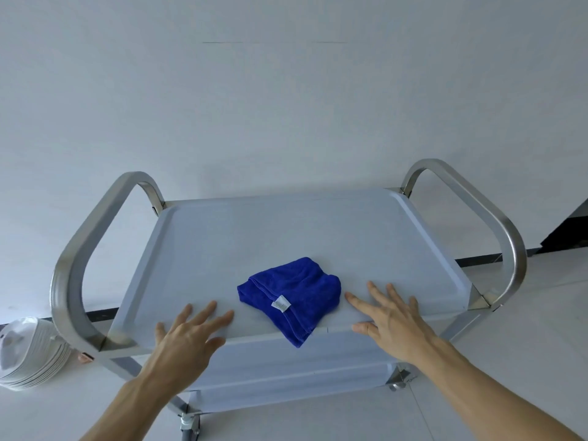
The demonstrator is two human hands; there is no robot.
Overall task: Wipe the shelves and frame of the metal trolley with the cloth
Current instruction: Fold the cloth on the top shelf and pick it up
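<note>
**Head view: cloth untouched, both hands poised at the trolley's near edge**

We see the blue cloth (291, 297) lying folded on the top shelf (286, 230) of the metal trolley (506, 224), one corner drooping over the near rim. Our left hand (187, 332) and right hand (391, 319) flank it, fingers spread and straight, holding nothing; whether the palms actually rest on the shelf we cannot tell.

We judge the main risks to be these. The overhanging corner could let the cloth slide off toward the lower shelf (286, 374) if we nudge it rather than grasp it. The trolley stands on castors (190, 424), so a firm wiping stroke could roll it toward the wall (286, 106) unless one hand steadies the frame. To the left on the floor, a stack of white plates (30, 354) sits near the left handle (95, 249); a sideways shove could knock it.

As for what holds things: the tray-like top shelf carries only the cloth, and the visible part of the lower shelf shows nothing on it.
</note>
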